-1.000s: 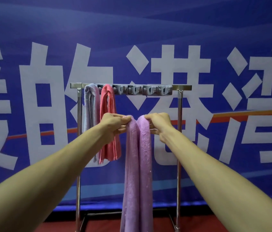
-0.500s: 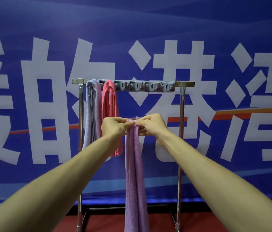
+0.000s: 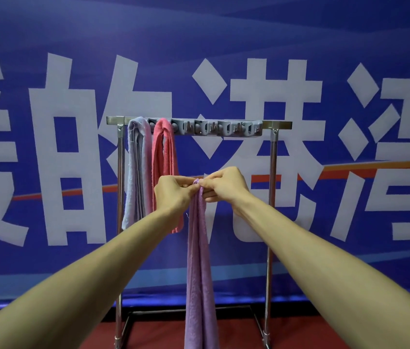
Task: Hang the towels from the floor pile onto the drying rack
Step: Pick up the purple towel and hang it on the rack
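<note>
Writing: Large white Chinese characters are running across the blue banner [image 3: 198,34] behind the drying rack [image 3: 273,197]. 的 is showing to the rack's left and 港 directly behind it. A character that appears to be 湾 is showing to its right, cut by the frame edge. The character furthest left of the rack is cut off too much to read.
Stripe: An orange stripe [image 3: 375,165] is crossing the banner behind the rack, below its top bar.
Floor: A red floor [image 3: 161,333] is lying under the rack's base frame.
Rack: The metal frame is standing upright just in front of the banner, and a grey clip strip [image 3: 219,127] is sitting along its top bar.
Hung towels: A pale grey-lilac towel [image 3: 135,172] is hanging at the left end of the rack's top bar. A coral-pink towel [image 3: 164,152] is hanging just beside it, toward the rack's middle.
Purple towel [image 3: 200,273]: It is dangling in front of the rack, between the two posts, below the top bar and apart from it. Its lower end is running out of the bottom of the view.
Left hand [image 3: 173,195]: Thumb and forefinger are pinching the purple towel's top fold tightly from the side of the hung towels, and the other fingers are curling in.
Right hand [image 3: 226,185]: Its fingers are curling and pinching the same fold from the side of the rack's right post. Its fingertips are meeting those of the left hand.
</note>
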